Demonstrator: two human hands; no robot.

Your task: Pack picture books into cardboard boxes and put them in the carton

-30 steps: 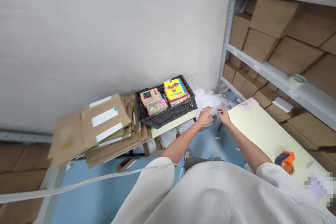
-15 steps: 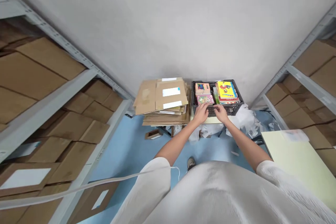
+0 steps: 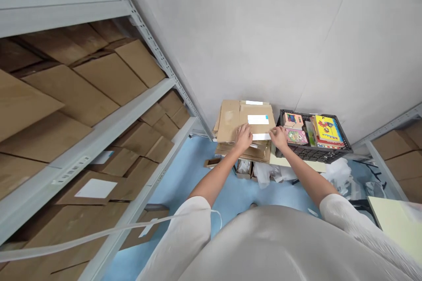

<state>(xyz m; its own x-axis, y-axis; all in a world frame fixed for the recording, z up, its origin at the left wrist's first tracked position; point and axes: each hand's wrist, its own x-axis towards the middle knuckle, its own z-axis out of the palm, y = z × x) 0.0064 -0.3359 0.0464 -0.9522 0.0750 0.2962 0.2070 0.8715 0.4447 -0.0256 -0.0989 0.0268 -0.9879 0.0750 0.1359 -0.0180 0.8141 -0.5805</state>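
A flattened cardboard box (image 3: 231, 116) with white labels lies on top of a stack of flattened boxes (image 3: 262, 151) on a low table against the wall. My left hand (image 3: 244, 138) rests on its near edge, fingers laid over the cardboard. At the near right corner my right hand (image 3: 279, 137) has thumb and fingers closed on the edge; the fingertips are partly hidden. Just right of that hand stands a black plastic crate (image 3: 318, 153). Inside it are a yellow picture book (image 3: 328, 128), a pink patterned book (image 3: 296, 136) and other books.
Grey metal shelving (image 3: 138, 96) full of cardboard boxes rises on the left, with more boxed shelves (image 3: 400, 158) on the right. Clear plastic wrap (image 3: 339, 178) lies beside the table. A pale yellow board (image 3: 395, 219) is at the lower right. A white cable (image 3: 108, 232) crosses the lower left.
My view has turned left. Both hands have left the crate's near rim and moved left to the cardboard stack, where they now touch the top flattened box.
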